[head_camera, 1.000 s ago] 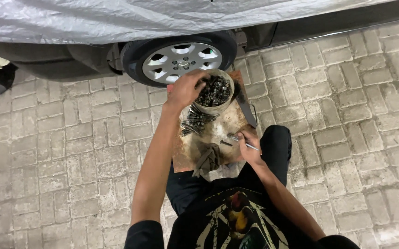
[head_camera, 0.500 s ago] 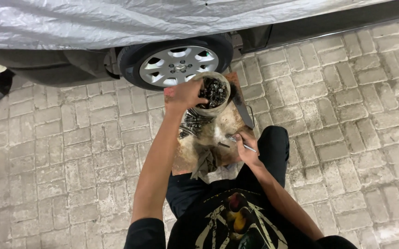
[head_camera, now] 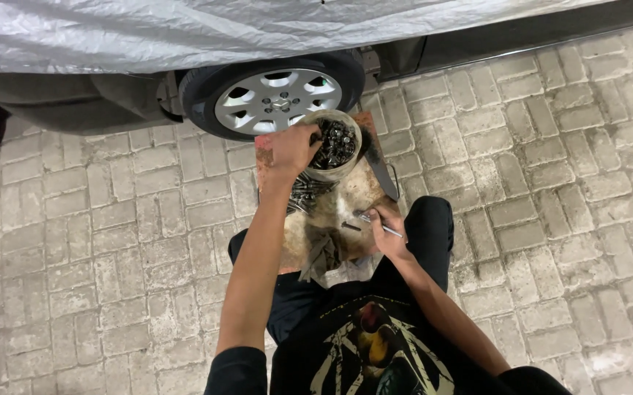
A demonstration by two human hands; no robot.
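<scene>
My left hand (head_camera: 292, 150) grips the rim of a round pale tub (head_camera: 334, 145) filled with dark metal screws and bolts, holding it over a rusty metal sheet (head_camera: 364, 192) on the ground in front of my knees. A loose pile of bolts (head_camera: 307, 194) lies on the sheet just below the tub. My right hand (head_camera: 387, 232) rests on the sheet's near right part and holds a thin metal tool (head_camera: 375, 223) like a pen. A crumpled grey rag (head_camera: 322, 254) lies on the sheet's near edge.
A car wheel with a silver rim (head_camera: 276, 100) stands right behind the sheet, under a grey car cover (head_camera: 185, 29). A long dark blade-like tool (head_camera: 381, 170) lies on the sheet's right side. Paving bricks (head_camera: 550, 183) surround me.
My left hand has shifted the tub slightly, keeping its grip on the rim. My right hand stays on the sheet with the thin tool.
</scene>
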